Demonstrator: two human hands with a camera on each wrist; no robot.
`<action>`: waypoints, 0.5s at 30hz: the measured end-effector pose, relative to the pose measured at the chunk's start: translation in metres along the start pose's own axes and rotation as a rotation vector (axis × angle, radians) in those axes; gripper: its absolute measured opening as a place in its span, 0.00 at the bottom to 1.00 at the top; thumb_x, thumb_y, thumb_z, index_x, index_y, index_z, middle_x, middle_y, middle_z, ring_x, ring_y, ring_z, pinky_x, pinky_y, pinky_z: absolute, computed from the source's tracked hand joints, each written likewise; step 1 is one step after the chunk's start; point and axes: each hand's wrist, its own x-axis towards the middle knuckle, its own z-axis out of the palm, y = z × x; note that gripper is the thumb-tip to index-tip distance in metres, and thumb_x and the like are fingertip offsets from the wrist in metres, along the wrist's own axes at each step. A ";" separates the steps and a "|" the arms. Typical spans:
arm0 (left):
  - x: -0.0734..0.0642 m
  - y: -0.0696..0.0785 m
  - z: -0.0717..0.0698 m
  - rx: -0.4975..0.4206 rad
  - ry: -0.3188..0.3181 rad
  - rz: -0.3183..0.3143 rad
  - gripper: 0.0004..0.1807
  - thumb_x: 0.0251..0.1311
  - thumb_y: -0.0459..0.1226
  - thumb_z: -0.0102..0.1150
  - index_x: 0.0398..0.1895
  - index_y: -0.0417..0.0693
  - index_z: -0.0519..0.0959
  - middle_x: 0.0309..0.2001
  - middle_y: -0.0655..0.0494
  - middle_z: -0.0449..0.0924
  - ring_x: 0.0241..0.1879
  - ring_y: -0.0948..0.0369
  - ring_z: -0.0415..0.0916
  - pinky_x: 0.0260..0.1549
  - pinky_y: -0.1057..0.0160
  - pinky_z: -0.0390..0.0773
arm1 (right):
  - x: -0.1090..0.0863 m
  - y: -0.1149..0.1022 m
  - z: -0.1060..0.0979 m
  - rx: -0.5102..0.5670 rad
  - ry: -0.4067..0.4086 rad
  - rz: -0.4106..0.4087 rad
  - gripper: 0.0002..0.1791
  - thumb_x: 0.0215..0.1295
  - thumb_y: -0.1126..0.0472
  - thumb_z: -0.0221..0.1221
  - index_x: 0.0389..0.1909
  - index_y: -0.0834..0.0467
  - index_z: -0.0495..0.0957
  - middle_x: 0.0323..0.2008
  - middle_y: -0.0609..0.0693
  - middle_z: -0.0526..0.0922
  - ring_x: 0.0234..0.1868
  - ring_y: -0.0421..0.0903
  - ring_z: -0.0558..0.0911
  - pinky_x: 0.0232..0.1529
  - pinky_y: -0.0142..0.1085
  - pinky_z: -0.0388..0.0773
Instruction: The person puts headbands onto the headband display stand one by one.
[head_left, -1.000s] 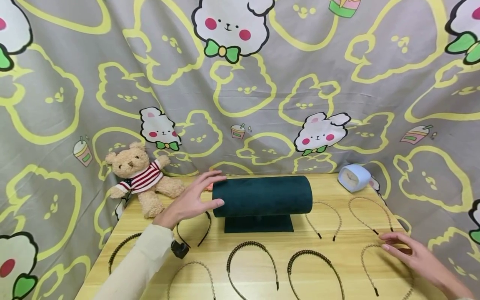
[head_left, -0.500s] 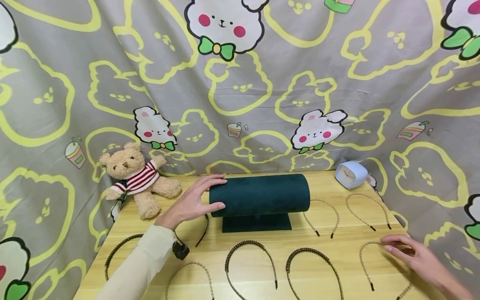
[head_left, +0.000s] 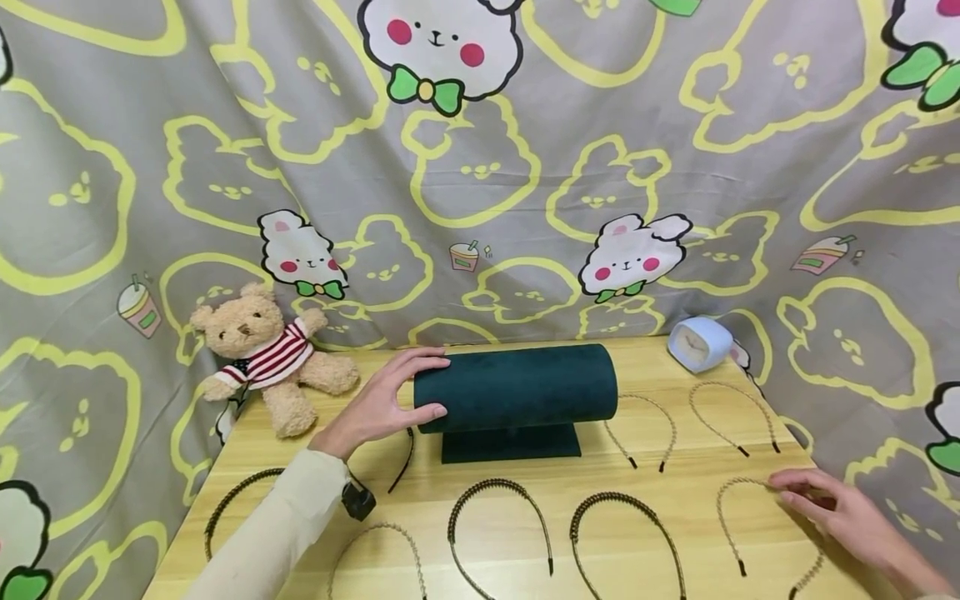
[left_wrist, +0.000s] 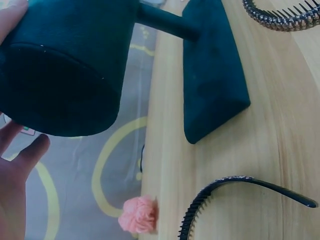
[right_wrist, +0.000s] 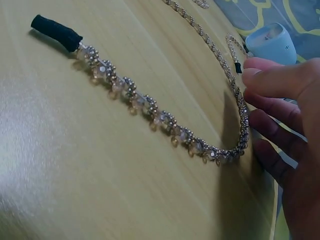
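Observation:
My left hand grips the left end of a dark green velvet headband stand, thumb in front and fingers over the top. In the left wrist view, the cylinder's round end is between the thumb and fingers. At the right, my right hand has its thumb and fingertips at the curve of a beaded headband. Up close, this headband shows pale crystal beads and a black end sleeve. Part of its curve is hidden behind the right hand. A dark toothed headband lies beneath the left arm.
Two dark coiled headbands lie in front of the stand, with other headbands to each side. A teddy bear sits at back left, a pale blue clock at back right. A pink pompom lies behind the stand.
The left hand has settled onto the stand's end. At the right, the beaded headband has shifted slightly under the right hand, and its near end now shows. The head view has drifted slightly.

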 end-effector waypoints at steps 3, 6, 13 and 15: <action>-0.001 -0.001 0.000 -0.010 0.006 -0.001 0.36 0.66 0.51 0.78 0.76 0.74 0.74 0.81 0.60 0.67 0.81 0.53 0.64 0.73 0.32 0.69 | 0.001 0.002 0.000 0.020 -0.026 -0.034 0.09 0.73 0.72 0.66 0.49 0.60 0.89 0.54 0.20 0.81 0.51 0.19 0.78 0.43 0.18 0.74; -0.002 -0.001 0.001 -0.020 0.013 -0.001 0.36 0.66 0.51 0.78 0.76 0.75 0.74 0.81 0.61 0.67 0.81 0.53 0.64 0.73 0.32 0.69 | 0.003 0.003 0.000 0.037 -0.044 -0.096 0.11 0.70 0.76 0.67 0.44 0.58 0.90 0.55 0.21 0.82 0.54 0.16 0.75 0.45 0.15 0.73; -0.002 -0.001 0.001 -0.024 0.023 0.011 0.36 0.65 0.49 0.79 0.76 0.73 0.75 0.80 0.60 0.68 0.81 0.53 0.64 0.74 0.33 0.68 | 0.007 0.008 0.001 0.068 -0.039 -0.229 0.19 0.62 0.83 0.67 0.42 0.57 0.91 0.50 0.30 0.86 0.53 0.19 0.78 0.49 0.12 0.71; -0.001 -0.001 0.001 -0.025 0.020 0.009 0.37 0.65 0.49 0.79 0.76 0.73 0.75 0.80 0.59 0.68 0.81 0.53 0.64 0.74 0.32 0.68 | 0.008 0.008 0.000 0.047 -0.044 -0.227 0.19 0.63 0.83 0.67 0.43 0.56 0.91 0.49 0.31 0.86 0.50 0.22 0.80 0.45 0.14 0.72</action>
